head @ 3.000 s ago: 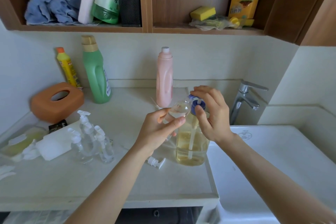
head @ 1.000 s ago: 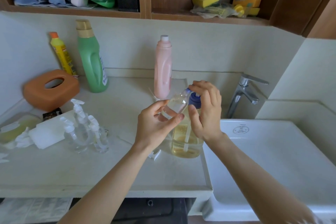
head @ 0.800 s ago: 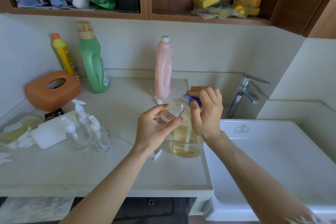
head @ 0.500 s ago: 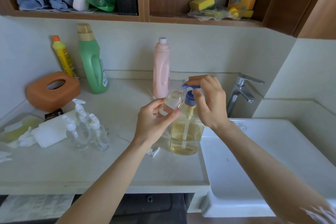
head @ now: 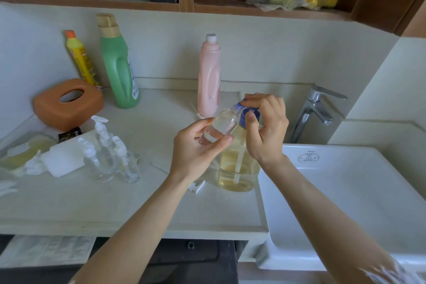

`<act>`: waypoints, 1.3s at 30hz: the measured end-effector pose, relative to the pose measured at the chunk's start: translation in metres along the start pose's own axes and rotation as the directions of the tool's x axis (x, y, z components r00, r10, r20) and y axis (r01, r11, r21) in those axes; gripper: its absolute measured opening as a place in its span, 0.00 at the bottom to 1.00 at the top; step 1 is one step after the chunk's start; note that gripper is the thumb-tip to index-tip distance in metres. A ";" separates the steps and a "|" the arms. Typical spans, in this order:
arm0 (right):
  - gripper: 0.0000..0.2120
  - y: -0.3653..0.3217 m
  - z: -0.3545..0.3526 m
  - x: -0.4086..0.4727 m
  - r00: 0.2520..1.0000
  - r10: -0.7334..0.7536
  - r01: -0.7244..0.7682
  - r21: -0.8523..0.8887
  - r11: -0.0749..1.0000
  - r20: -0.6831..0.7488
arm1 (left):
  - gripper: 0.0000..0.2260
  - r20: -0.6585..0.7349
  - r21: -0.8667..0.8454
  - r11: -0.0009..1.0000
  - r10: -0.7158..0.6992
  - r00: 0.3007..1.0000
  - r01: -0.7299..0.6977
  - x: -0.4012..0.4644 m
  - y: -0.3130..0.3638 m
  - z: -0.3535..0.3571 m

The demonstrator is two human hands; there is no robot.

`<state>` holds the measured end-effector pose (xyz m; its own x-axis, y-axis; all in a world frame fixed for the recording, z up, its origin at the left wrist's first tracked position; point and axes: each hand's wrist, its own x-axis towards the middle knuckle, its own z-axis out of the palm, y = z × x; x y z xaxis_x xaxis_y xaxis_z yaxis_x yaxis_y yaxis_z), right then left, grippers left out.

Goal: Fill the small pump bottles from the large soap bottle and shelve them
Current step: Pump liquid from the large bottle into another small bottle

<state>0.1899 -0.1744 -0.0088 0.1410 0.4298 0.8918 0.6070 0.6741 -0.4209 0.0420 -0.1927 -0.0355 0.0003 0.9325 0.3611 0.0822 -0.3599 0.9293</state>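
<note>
At the far left of the worktop (head: 69, 205) sits an orange tissue holder (head: 68, 104), with a yellow bottle (head: 79, 57) and a green detergent bottle (head: 118, 62) standing against the wall behind it. Nearer you, a cluster of small pump bottles (head: 110, 154) stands upright beside a white folded cloth (head: 62, 157), pumps fitted; whether they hold soap is hard to tell.

Moving toward the middle, a pink bottle (head: 209, 76) stands at the back, and a loose white pump head (head: 197, 187) lies on the worktop just left of the large soap bottle (head: 236, 163). Your left hand (head: 198, 150) grips a clear small bottle (head: 222, 125) with fingers and thumb curled round its body, tilted so its open neck meets the blue spout of the large bottle's pump (head: 247, 110). Your right hand (head: 267, 127) curls over that pump head, fingers on top and thumb against its front, pressing or about to press.

You appear to be mid-fill on this bottle, which looks mostly empty. Next, keep the neck tight under the spout while pumping, then pick up the loose pump head and screw it on.

To the right lie the white sink (head: 345, 203) and chrome tap (head: 315, 110); the wooden shelf (head: 265, 10) waits overhead.
</note>
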 end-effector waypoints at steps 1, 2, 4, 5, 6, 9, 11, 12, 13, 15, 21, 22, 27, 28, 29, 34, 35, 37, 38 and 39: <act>0.14 0.002 0.002 -0.001 1.000 0.007 -0.007 -0.017 1.000 0.001 | 0.20 -0.001 0.008 1.000 -0.008 1.000 0.008 0.000 -0.002 -0.001; 0.14 0.004 0.005 -0.003 1.000 0.012 -0.012 -0.036 0.999 0.002 | 0.18 0.000 0.015 1.000 -0.019 1.000 0.019 0.000 -0.004 -0.002; 0.14 0.006 0.006 -0.005 1.000 0.015 -0.015 -0.074 0.997 -0.006 | 0.17 0.005 0.023 0.999 -0.027 1.000 0.027 0.001 -0.005 -0.004; 0.14 0.006 0.006 -0.004 1.000 0.025 -0.025 -0.081 0.996 -0.007 | 0.18 0.011 0.023 0.999 -0.032 0.999 0.031 0.001 -0.007 -0.004; 0.14 0.006 0.006 -0.003 0.999 0.034 -0.034 -0.081 0.996 -0.004 | 0.19 0.019 0.020 0.999 -0.041 0.999 0.041 0.001 -0.007 -0.005; 0.15 0.002 0.003 -0.002 1.000 0.019 -0.018 -0.049 0.999 0.020 | 0.19 0.037 0.017 0.998 -0.062 0.997 0.061 0.001 -0.004 -0.006; 0.15 -0.001 -0.002 0.003 0.999 0.000 0.002 -0.035 0.999 0.043 | 0.16 0.040 -0.002 0.998 -0.060 0.997 0.060 0.002 -0.002 -0.006; 0.15 -0.002 -0.004 0.006 0.998 -0.005 0.006 -0.030 1.000 0.056 | 0.15 0.040 -0.012 0.998 -0.058 0.997 0.059 0.002 -0.001 -0.005; 0.15 -0.002 -0.006 0.010 0.998 -0.008 0.009 -0.022 1.000 0.068 | 0.15 0.042 -0.020 0.998 -0.054 0.998 0.055 0.003 0.001 -0.004; 0.15 -0.003 -0.010 0.015 0.996 -0.014 0.014 -0.008 1.000 0.091 | 0.15 0.052 -0.023 0.999 -0.047 0.998 0.049 0.004 0.003 -0.004; 0.15 -0.004 -0.008 0.009 0.997 -0.020 0.023 -0.034 0.999 0.078 | 0.18 0.042 -0.020 1.000 -0.004 0.999 0.004 0.006 0.003 -0.004; 0.15 -0.003 -0.007 0.008 0.998 -0.015 0.017 -0.029 0.999 0.065 | 0.19 0.034 -0.004 1.000 0.009 0.999 -0.008 0.006 0.002 -0.003; 0.14 0.003 0.000 0.001 1.000 0.004 -0.004 -0.050 0.999 0.011 | 0.22 0.003 0.068 0.998 0.015 1.000 -0.015 0.003 -0.008 -0.002; 0.14 0.004 0.002 -0.001 1.000 0.008 -0.007 -0.066 0.998 0.009 | 0.20 0.004 0.068 0.998 0.007 1.000 -0.008 0.002 -0.010 -0.002; 0.14 0.005 0.002 -0.003 1.000 0.009 -0.008 -0.078 0.997 0.008 | 0.20 0.001 0.067 0.998 0.000 1.000 0.000 0.002 -0.011 -0.002; 0.14 0.001 0.001 -0.003 0.999 0.031 -0.027 -0.093 0.995 0.036 | 0.23 0.024 0.075 0.996 -0.042 0.999 0.041 0.001 -0.013 -0.005; 0.13 -0.001 0.000 -0.002 0.999 0.024 -0.019 -0.095 0.995 0.043 | 0.22 0.030 0.065 0.997 -0.048 0.998 0.046 0.000 -0.011 -0.005; 0.12 -0.004 -0.003 0.001 0.998 0.005 0.002 -0.108 0.994 0.063 | 0.19 0.038 0.025 0.999 -0.048 0.998 0.047 0.001 -0.007 -0.003; 0.12 -0.004 -0.005 0.004 0.997 -0.007 0.016 -0.112 0.994 0.076 | 0.16 0.041 0.007 0.999 -0.048 0.998 0.048 0.001 -0.005 -0.002; 0.13 -0.004 -0.007 0.006 0.996 -0.016 0.026 -0.112 0.993 0.091 | 0.14 0.043 -0.005 0.999 -0.049 0.998 0.049 0.002 -0.004 -0.001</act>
<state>0.1938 -0.1790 -0.0009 0.0600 0.4719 0.8796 0.6940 0.6136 -0.3765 0.0404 -0.1891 -0.0384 0.0387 0.9494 0.3117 0.0768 -0.3138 0.9464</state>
